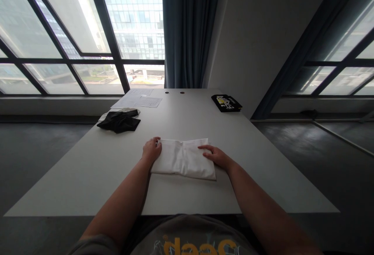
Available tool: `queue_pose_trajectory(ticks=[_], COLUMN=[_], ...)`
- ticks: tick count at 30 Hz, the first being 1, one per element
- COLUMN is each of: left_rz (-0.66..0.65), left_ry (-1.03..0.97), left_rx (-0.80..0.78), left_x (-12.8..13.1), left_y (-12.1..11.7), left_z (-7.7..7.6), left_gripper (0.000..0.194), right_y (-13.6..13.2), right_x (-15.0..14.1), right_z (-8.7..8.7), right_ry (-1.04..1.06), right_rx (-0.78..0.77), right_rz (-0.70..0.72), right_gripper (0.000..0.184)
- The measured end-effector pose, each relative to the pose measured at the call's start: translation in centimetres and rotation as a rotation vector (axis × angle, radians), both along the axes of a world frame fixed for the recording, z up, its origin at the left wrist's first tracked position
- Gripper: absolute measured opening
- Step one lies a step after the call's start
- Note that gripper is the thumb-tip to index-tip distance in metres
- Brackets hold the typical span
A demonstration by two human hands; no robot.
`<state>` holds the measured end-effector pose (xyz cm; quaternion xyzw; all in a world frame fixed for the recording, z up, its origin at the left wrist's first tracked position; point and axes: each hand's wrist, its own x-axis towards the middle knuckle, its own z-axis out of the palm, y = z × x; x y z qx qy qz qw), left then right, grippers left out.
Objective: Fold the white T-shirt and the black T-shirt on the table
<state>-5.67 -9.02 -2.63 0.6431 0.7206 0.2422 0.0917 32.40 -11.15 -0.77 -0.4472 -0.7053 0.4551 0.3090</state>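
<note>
A folded white cloth, perhaps a garment, lies flat on the white table in front of me. It makes a wide rectangle with a crease and some wrinkles down its middle. My left hand rests along its left edge, fingertips and thumb at the upper left corner with a small gap between them. On the opposite side, my right hand lies over the right edge. Its index finger and thumb are spread apart on top of the fabric, and its other fingers are mostly hidden.
The white table extends away toward a dark blue curtain. To the left lie a crumpled black cloth over something whitish and several paper sheets. A folded black printed cloth sits at the far right.
</note>
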Motion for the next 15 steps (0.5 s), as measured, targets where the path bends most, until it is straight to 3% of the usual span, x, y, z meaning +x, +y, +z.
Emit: queue_pose_trajectory(ticks=[5, 11, 15], left_rz=[0.006, 0.142, 0.119], left_ry=[0.012, 0.038, 0.046], left_rx=[-0.007, -0.052, -0.082], left_x=[0.1, 0.4, 0.6], left_y=[-0.1, -0.2, -0.3], left_z=[0.1, 0.3, 0.5], left_gripper=[0.035, 0.037, 0.036], right_y=[-0.4, -0.4, -0.2], right_x=[-0.8, -0.8, -0.8], right_z=[-0.6, -0.9, -1.1], right_ry=[-0.048, -0.051, -0.057], right_rx=[0.162, 0.179, 0.161], right_rz=[-0.108, -0.125, -0.118], right_gripper=[0.040, 0.038, 0.040])
